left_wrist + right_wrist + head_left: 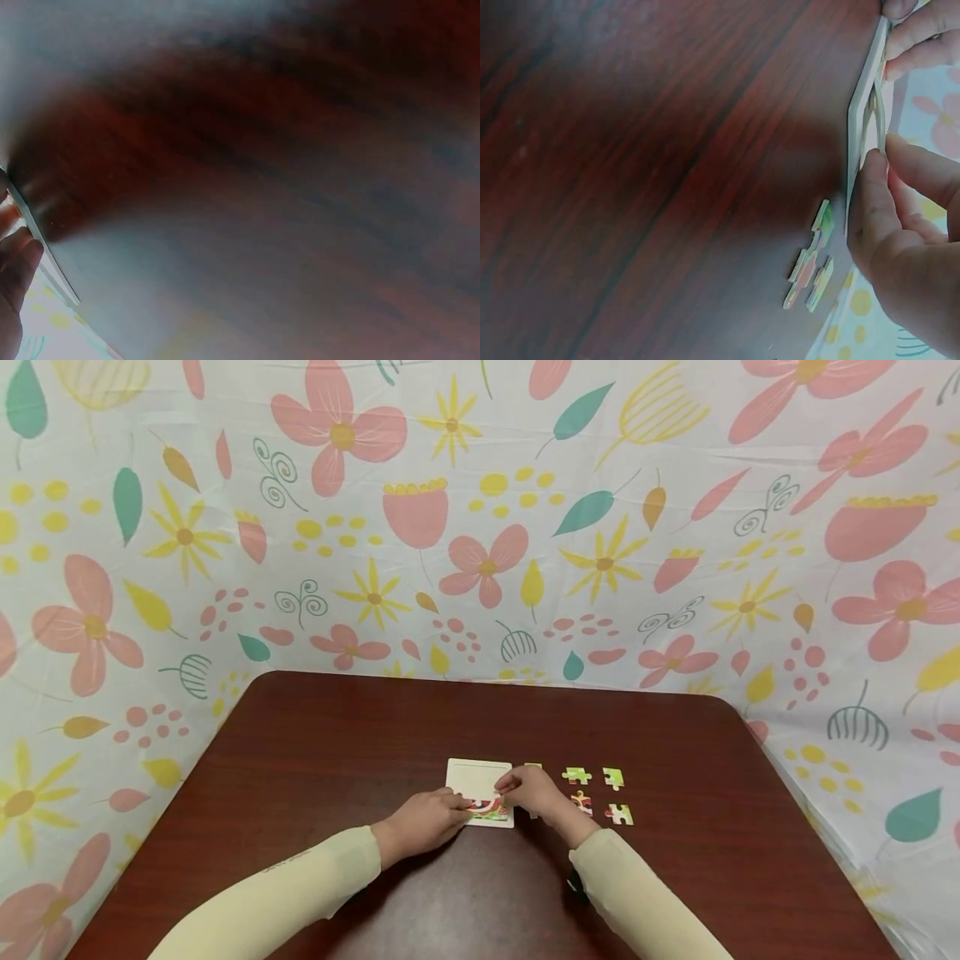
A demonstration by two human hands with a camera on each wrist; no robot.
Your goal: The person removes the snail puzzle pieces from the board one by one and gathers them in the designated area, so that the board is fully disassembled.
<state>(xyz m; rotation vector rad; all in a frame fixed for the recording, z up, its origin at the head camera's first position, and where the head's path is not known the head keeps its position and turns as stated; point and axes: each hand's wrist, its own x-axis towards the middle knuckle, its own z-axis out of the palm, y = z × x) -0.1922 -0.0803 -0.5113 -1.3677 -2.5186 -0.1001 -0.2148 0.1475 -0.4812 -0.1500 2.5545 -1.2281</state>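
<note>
A small white puzzle board (pixel 468 774) lies on the table, with colourful red and green pieces (pixel 489 812) along its near part. My left hand (pixel 427 820) rests at the board's left side, fingers reaching over onto the pieces. At the board's right side, my right hand (pixel 536 793) pinches a puzzle piece (pixel 880 120) between thumb and fingers. That piece stands tilted up from the board in the right wrist view; its picture is mostly hidden. Only a few fingertips of the left hand (pixel 19 262) show in the left wrist view, by the board's edge.
Several loose puzzle pieces (pixel 577 775) lie right of the board, some partly behind the right hand and forearm. A small dark object (pixel 575 883) shows beside the right sleeve. The brown table (pixel 360 718) meets a flower-patterned cloth (pixel 480 635) at its far edge.
</note>
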